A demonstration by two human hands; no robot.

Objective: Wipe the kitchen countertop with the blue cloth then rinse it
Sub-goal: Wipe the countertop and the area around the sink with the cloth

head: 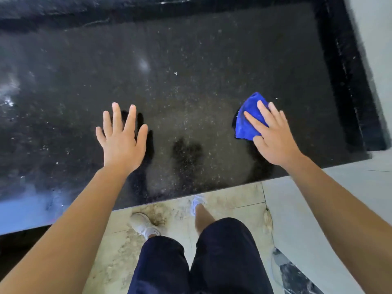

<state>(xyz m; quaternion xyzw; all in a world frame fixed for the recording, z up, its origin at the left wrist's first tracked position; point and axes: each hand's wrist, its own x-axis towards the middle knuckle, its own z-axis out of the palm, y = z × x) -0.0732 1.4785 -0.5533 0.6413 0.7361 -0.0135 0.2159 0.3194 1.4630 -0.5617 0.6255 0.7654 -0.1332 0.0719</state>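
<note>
A black speckled stone countertop (180, 60) fills the upper part of the head view. The blue cloth (247, 122) lies bunched on it at the right, near the front edge. My right hand (273, 134) presses flat on the cloth with straight, spread fingers and covers its right half. My left hand (122, 139) is spread wide with straight fingers over the counter's middle left and holds nothing. Its shadow falls just to its right.
A raised black stone rim (347, 71) runs along the counter's back and right sides, with a pale wall (377, 39) beyond it. The front edge runs diagonally above a stained tile floor (233, 204), where my legs and white shoes stand.
</note>
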